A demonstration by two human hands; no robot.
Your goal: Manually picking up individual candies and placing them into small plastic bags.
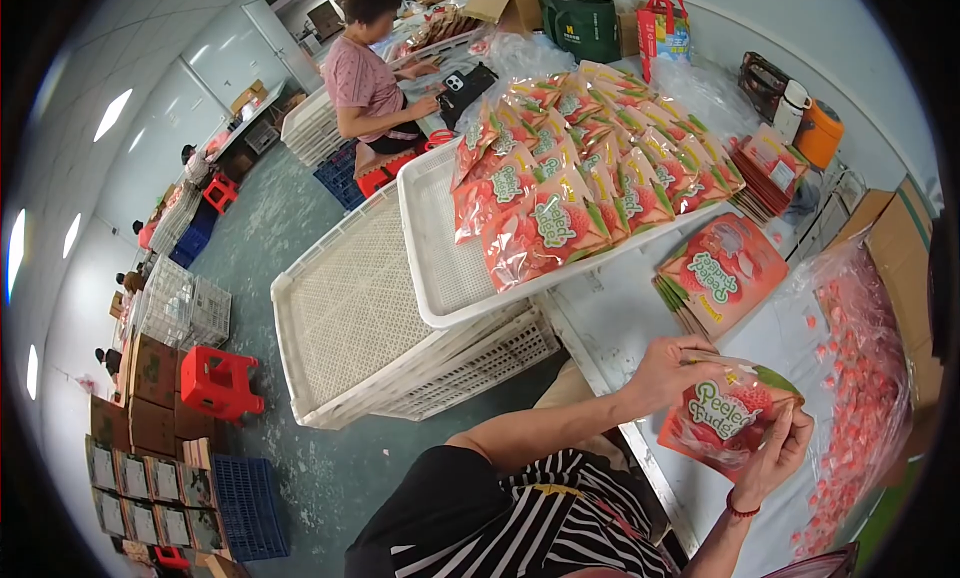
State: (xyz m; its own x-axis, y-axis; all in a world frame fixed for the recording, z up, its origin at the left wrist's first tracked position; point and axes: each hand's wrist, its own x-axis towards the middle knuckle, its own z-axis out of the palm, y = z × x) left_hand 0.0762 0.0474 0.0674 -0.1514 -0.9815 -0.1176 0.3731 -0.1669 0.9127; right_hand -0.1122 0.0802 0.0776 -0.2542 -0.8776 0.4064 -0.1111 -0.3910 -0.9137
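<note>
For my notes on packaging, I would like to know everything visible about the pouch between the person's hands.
The pouch is pinkish-red and glossy, like plastic film, with fruit pictures, pale green-edged lettering and a green patch at its upper right. It is tilted, printed face showing, above the white table. The left hand grips its upper left; the right hand holds its right edge. Whether it is sealed is unclear.

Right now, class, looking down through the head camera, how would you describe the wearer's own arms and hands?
Both the left hand and right hand are ungloved. The left arm has a short black sleeve; the forearm below is uncovered. A dark red, seemingly beaded bracelet circles the right wrist. No right sleeve can be made out.
</note>
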